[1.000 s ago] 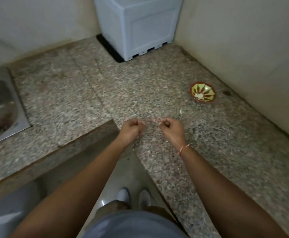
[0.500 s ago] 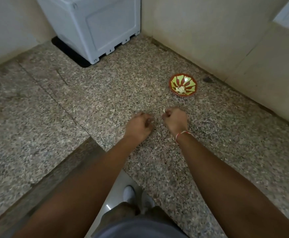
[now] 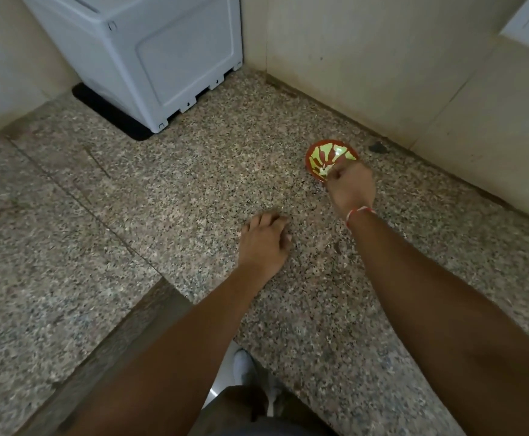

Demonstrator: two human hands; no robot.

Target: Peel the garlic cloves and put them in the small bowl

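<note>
Two hands work over a speckled granite surface (image 3: 194, 190). No writing or brand can be read on the white appliance (image 3: 150, 55) standing in the corner. Half a second ago both hands were side by side, fists close together; now the right hand (image 3: 351, 187) has reached out to the small bowl (image 3: 323, 155), fingers curled over its near rim, though whether they pinch a clove cannot be told. The left hand (image 3: 264, 243) has stayed back, fingers loosely bent and resting on the surface, holding nothing visible. The small bowl is red with yellow-green petal shapes inside and sits near the wall; a pale bit shows in its bottom.
</note>
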